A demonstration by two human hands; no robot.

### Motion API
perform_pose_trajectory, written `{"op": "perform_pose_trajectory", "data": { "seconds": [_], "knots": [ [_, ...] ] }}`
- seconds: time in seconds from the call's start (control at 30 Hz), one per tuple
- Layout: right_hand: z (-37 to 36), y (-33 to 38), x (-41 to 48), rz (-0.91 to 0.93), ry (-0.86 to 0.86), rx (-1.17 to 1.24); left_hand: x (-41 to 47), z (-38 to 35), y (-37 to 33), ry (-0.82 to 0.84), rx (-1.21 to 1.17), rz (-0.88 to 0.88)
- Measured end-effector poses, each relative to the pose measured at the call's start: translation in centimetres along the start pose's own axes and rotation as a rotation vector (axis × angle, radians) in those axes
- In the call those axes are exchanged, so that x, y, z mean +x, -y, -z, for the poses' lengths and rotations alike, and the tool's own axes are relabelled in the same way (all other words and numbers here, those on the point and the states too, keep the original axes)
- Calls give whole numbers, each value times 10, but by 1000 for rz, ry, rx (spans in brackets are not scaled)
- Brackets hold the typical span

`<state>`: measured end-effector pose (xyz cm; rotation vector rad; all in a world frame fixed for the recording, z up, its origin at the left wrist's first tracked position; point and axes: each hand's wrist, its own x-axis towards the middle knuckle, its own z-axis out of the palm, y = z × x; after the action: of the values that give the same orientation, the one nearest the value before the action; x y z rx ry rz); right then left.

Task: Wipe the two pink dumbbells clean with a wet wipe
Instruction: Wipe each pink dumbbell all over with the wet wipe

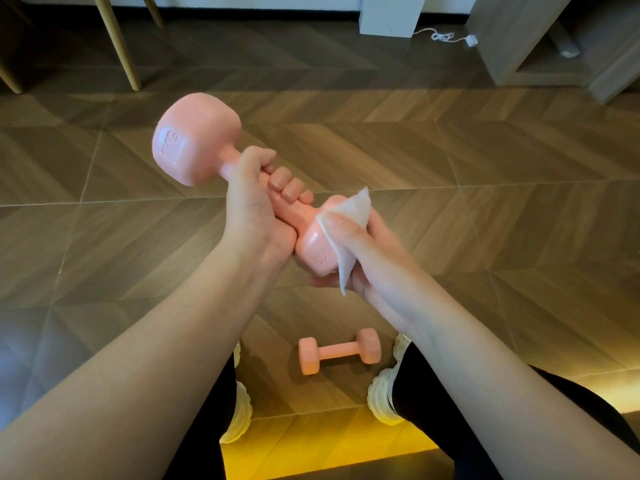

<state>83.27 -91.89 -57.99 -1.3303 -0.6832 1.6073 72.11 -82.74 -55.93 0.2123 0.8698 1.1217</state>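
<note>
I hold one pink dumbbell (194, 147) in the air at mid-frame, tilted with its far head up to the left. My left hand (256, 202) grips its handle, fingers curled round it. My right hand (360, 251) wraps a white wet wipe (346, 230) round the near head of that dumbbell, thumb pressing the wipe on top. A second pink dumbbell (339, 351) lies on the wooden floor below, between my feet.
My white shoes (384, 396) and black trouser legs flank the floor dumbbell. Wooden chair legs (119, 43) stand at the far left. A white post (391, 13) with a white cable, and a grey cabinet (540, 39), stand at the far right.
</note>
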Motion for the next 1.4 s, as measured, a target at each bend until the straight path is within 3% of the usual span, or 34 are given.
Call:
{"op": "perform_pose_trajectory", "data": {
  "seconds": [0.1,0.2,0.27,0.43,0.57,0.73,0.83,1.03,1.17,1.3,1.4],
  "knots": [
    [-2,0,2,-52,-54,71,-1,-2,3,25,25,-4],
    [7,5,0,-48,93,153,0,-2,0,28,5,-4],
    [9,3,-1,2,151,80,1,0,-1,19,-3,-3],
    [-2,1,1,-45,-12,34,-1,-1,3,79,56,-25],
    [6,5,-1,-161,120,191,-1,0,2,113,38,-48],
    [5,-4,-2,7,32,153,0,1,2,2,0,-31],
    [0,-4,0,-22,-29,139,2,1,0,-35,-20,-18],
    [4,5,-4,-103,194,216,5,4,-8,0,-71,-5],
    [0,4,-4,-94,118,183,5,3,-4,-19,-22,23],
    [2,0,-3,1,-26,-65,5,3,3,-85,11,50],
    [1,-3,-2,36,-19,-70,6,2,5,-111,-12,44]
  ]
}}
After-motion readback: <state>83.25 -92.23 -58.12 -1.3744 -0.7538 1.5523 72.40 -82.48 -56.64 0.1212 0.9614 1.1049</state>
